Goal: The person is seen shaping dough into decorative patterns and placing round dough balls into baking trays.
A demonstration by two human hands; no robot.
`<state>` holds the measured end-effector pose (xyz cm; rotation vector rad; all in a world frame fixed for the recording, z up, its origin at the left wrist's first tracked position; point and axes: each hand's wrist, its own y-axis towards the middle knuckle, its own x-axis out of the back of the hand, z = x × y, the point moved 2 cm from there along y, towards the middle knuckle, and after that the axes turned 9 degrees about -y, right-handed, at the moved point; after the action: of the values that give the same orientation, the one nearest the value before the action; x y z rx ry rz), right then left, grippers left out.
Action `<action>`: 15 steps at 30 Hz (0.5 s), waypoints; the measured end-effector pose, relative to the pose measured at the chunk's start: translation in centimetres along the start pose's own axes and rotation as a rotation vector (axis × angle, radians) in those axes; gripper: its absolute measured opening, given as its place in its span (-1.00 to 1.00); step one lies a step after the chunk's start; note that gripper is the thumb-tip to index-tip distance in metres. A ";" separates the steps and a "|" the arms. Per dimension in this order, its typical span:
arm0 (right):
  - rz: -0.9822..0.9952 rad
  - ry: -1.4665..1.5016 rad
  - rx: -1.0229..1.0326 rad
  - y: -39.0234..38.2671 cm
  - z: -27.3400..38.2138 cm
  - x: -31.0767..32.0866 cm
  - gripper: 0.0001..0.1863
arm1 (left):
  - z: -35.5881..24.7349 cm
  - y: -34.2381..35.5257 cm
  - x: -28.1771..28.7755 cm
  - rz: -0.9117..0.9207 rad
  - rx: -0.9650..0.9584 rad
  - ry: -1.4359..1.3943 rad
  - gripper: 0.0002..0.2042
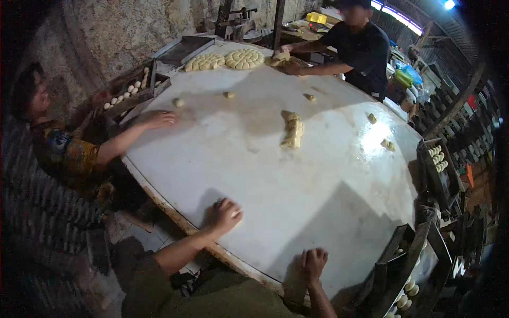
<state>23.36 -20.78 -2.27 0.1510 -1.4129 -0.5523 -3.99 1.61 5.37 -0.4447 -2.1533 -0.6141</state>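
My left hand [227, 216] rests on the white tabletop [254, 185] near its front edge, fingers curled down. Whatever lies under its palm, if anything, is hidden. Farther right, my right hand [315, 263] is also curled against the surface, and I cannot make out what it covers. Beyond my hands, toward the middle of the table, lies a row of dough pieces [293, 131] pressed together. Small dough lumps are scattered past it, such as a round dough ball [179, 102] at the left and a dough lump [388, 144] at the right.
At the left, a co-worker's hand [160, 120] lies on the table. Across, another person [360, 53] handles dough beside a scored dough round [244, 59]. Wooden trays with dough balls stand at the left [139, 90], right [440, 164] and lower right [405, 275].
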 end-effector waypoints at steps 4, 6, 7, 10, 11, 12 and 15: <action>0.177 0.368 -0.438 6.9 5.6 -4.0 -0.70 | -2.9 3.8 -6.4 0.081 -0.150 -0.334 -0.82; 0.047 0.635 -0.509 1.8 8.0 -7.2 -0.72 | -2.8 0.1 -9.3 0.237 -0.343 -0.405 -0.86; -0.059 0.479 -0.286 -1.7 8.2 -6.4 -0.74 | -2.5 -1.9 -7.5 0.245 -0.521 -0.388 -0.86; 0.328 0.541 -0.767 -3.0 8.6 -0.9 -0.74 | 6.2 -2.4 -2.1 0.296 -0.447 -0.301 -0.81; 0.152 1.164 -1.061 -2.9 7.8 0.6 -0.73 | 7.3 0.0 -1.5 0.332 -0.366 -0.060 -0.84; -0.105 1.430 -0.826 -2.1 6.3 -1.3 -0.75 | 11.3 1.3 -7.0 -0.033 -0.393 -0.211 -0.86; 0.075 -0.406 -0.327 2.7 5.2 -4.3 -0.68 | 2.9 6.9 -7.5 0.120 -0.113 -0.769 -0.86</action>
<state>18.90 -15.31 -4.10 -0.2905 -1.6875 -0.7719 2.11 8.17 -0.27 -0.9890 -2.7852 -0.5495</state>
